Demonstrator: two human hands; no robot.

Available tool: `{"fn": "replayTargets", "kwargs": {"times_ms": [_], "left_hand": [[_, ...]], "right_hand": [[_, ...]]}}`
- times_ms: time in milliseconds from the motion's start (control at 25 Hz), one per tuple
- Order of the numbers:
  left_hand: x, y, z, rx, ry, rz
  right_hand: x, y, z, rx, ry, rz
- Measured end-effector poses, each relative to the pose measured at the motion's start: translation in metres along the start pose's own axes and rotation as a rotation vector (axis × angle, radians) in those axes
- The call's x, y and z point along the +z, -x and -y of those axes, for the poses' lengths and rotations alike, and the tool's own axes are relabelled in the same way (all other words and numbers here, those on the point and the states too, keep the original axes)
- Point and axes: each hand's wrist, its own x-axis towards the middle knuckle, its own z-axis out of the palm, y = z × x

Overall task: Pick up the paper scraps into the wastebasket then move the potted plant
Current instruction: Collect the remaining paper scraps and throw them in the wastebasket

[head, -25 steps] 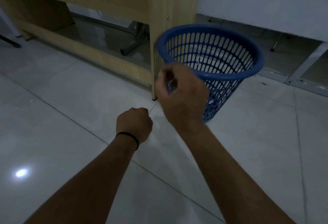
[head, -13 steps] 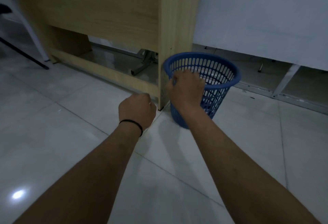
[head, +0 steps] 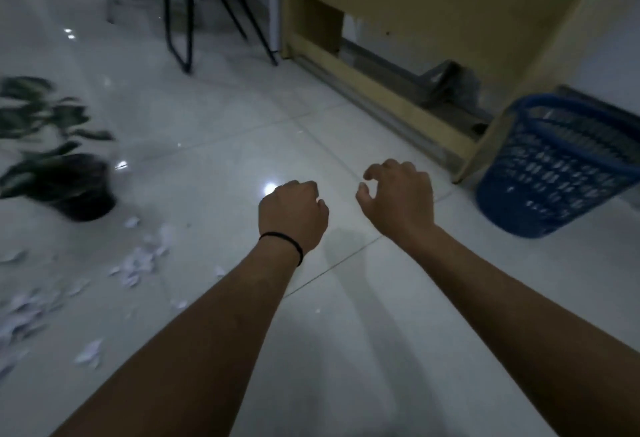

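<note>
A glossy white tiled floor [head: 214, 145] is shown, with a bright light reflection just beyond the left hand. At upper right, a light wooden desk panel [head: 433, 3] is seen standing on the floor, a grey metal bracket [head: 446, 79] lying behind its lower rail. Black metal chair legs [head: 183, 17] are visible at upper centre. No object lies between the hands and the scraps.

The blue perforated plastic wastebasket [head: 557, 169] is positioned at far right, just beside the desk's end panel; its contents cannot be made out. The white torn paper scraps [head: 138, 261] are scattered over the floor at lower left, blurred, some near the pot. The potted plant with dark green leaves in a dark round pot [head: 79, 187] is placed at the left edge, appearing tilted and smeared by motion blur.

The left hand [head: 294, 216], with a black band at the wrist, is held clenched above the floor; whether anything is enclosed cannot be told. The right hand [head: 398, 199] is loosely curled and empty, well apart from the basket.
</note>
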Motion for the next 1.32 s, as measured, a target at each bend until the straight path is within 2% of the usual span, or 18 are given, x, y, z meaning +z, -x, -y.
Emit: {"fn": "replayTargets", "kwargs": {"times_ms": [280, 360, 520, 600, 760, 920, 1000, 1080, 1240, 1320], "left_hand": [[-0.061, 0.081, 0.162, -0.184, 0.003, -0.012], [-0.074, 0.101, 0.194, -0.228, -0.005, 0.02], [-0.05, 0.147, 0.231, -0.311, -0.019, 0.132], [-0.026, 0.165, 0.23, -0.305, -0.012, 0.224], [0.034, 0.195, 0.233, -0.287, -0.091, 0.311], [0.075, 0.221, 0.239, -0.399, -0.149, 0.251], [0.086, 0.227, 0.245, -0.464, -0.14, 0.212], [0.091, 0.228, 0.254, -0.495, -0.141, 0.207], [0.091, 0.224, 0.271, -0.535, -0.144, 0.171], [0.087, 0.222, 0.279, -0.561, -0.168, 0.146]], "right_hand": [[-0.01, 0.039, 0.131, -0.268, 0.11, 0.127], [-0.013, 0.051, 0.159, -0.283, 0.097, 0.199], [0.025, 0.091, 0.183, -0.276, 0.029, 0.327], [0.06, 0.12, 0.183, -0.224, 0.013, 0.403], [0.133, 0.18, 0.171, 0.027, -0.072, 0.519], [0.174, 0.204, 0.148, 0.406, -0.114, 0.539], [0.189, 0.206, 0.145, 0.502, -0.158, 0.558], [0.201, 0.205, 0.154, 0.444, -0.172, 0.553], [0.228, 0.181, 0.199, 0.165, -0.297, 0.534], [0.239, 0.164, 0.223, 0.118, -0.346, 0.531]]}}
